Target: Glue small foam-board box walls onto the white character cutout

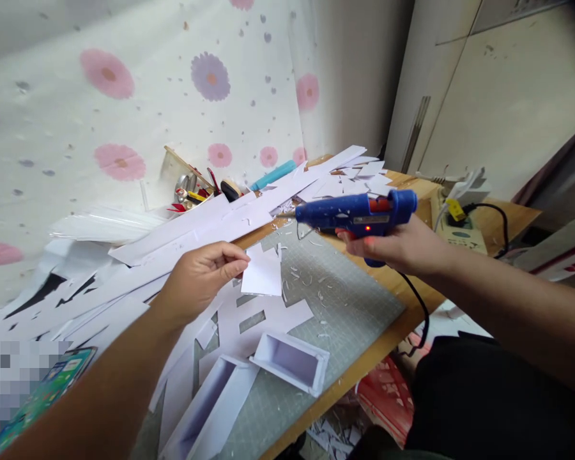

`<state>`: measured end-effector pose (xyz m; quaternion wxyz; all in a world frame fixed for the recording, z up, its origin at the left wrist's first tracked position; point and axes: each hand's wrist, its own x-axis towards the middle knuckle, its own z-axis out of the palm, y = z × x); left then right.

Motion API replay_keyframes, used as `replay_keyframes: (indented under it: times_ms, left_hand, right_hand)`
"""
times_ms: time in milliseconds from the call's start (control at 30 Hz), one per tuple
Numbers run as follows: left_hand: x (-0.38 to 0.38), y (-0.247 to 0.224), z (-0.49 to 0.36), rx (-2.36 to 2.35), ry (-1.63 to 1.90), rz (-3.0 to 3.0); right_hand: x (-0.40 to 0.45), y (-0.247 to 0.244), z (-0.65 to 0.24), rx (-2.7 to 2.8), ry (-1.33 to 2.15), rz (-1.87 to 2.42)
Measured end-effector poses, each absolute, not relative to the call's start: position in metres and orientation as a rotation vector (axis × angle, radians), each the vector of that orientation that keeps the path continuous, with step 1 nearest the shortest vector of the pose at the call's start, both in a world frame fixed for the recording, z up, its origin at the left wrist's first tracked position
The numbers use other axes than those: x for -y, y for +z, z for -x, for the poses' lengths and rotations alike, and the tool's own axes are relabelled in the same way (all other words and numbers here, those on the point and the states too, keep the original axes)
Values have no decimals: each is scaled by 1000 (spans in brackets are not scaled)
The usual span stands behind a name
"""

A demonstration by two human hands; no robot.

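My left hand (199, 281) pinches the edge of a small white foam-board or card piece (262, 271) between thumb and fingers, above the cutting mat. In my right hand (393, 246) is a blue hot glue gun (349, 214), its red light lit and its nozzle pointing left, apart from the white piece. Below the hands, a small open white box (292, 361) and a longer open white box (206, 409) rest on the grey-green cutting mat (359, 306). Near them lies a flat white sheet with cut-out openings (263, 319).
White strips (172, 246) and offcuts cover the left and back of the wooden table (407, 281). A tool holder (191, 185) stands by the flowered wall covering. The black cord runs near a power strip (460, 230). A phone (43, 396) lies at left.
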<state>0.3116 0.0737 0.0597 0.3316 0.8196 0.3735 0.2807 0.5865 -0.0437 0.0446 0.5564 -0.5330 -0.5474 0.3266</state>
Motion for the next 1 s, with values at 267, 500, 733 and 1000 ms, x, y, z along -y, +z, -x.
replay_keyframes:
  times_ms: [267,500,733,1000]
  left_hand:
    - [-61,81,-336,-1073,411,-2520]
    - [-48,82,-343,-932,220,-2726]
    - [-45,69,-352,-659,13,-2857]
    - [-47,61,-352,-541,29,-2904]
  right_hand:
    - [26,11,-597,989,878,1251]
    - [21,-9,-587,917,1025,1188]
    - [24,-13,-587,928,1078,1313]
    - [23,-12,-587,916,1092,1340]
